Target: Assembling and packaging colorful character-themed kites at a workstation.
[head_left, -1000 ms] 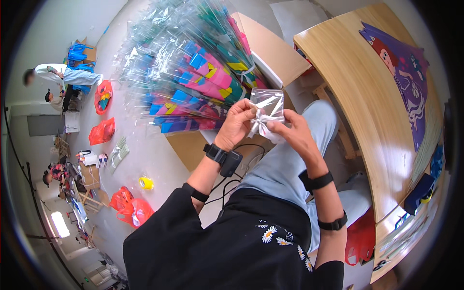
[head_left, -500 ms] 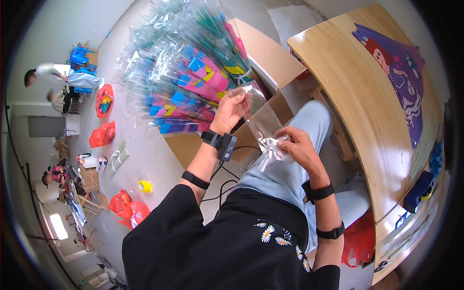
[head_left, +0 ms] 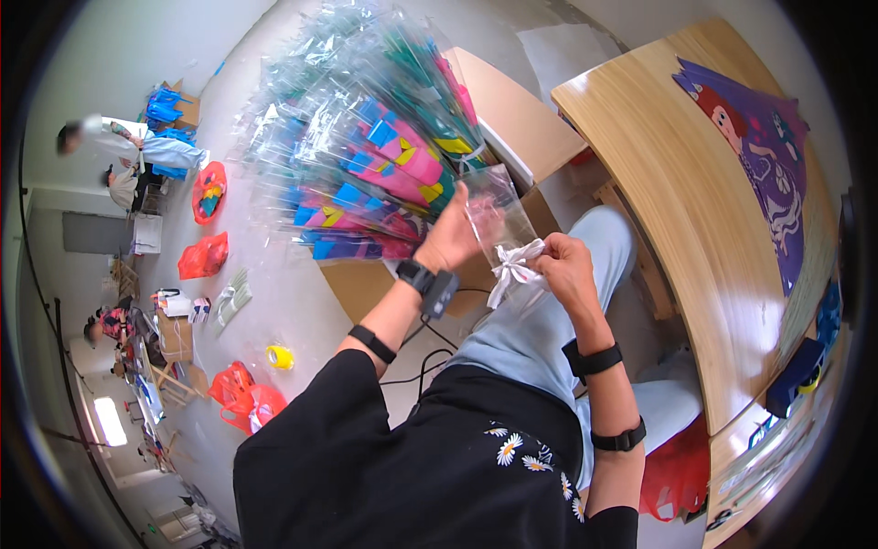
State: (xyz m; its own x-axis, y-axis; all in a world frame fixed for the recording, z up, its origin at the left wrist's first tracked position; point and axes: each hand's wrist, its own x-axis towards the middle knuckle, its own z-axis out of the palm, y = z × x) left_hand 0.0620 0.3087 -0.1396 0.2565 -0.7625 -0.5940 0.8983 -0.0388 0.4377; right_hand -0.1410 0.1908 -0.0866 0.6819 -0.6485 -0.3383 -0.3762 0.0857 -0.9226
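My right hand (head_left: 567,272) pinches a bunch of white ribbon strips (head_left: 514,265), gathered in the middle like a bow, above my thigh. A clear plastic bag (head_left: 506,206) stands up from the bunch; whether the ribbon lies in it or against it I cannot tell. Beside the bag is my left hand (head_left: 450,236), thumb raised and apart, the fingers partly seen through the film. Just beyond it, many kite-like bundles in clear sleeves (head_left: 384,146), pink, blue, yellow and green, fill a cardboard box (head_left: 357,288).
At right stands a wooden table (head_left: 640,165) with a purple printed kite (head_left: 754,156) and scissors (head_left: 720,520). On the floor at left lie red plastic bags (head_left: 242,395), a yellow tape roll (head_left: 280,357) and a pale bundle (head_left: 233,297). Two people (head_left: 137,146) are far left.
My left hand has let go of the bag's upper end and opened beside it. My right hand has lifted the white ribbon bunch slightly off my thigh.
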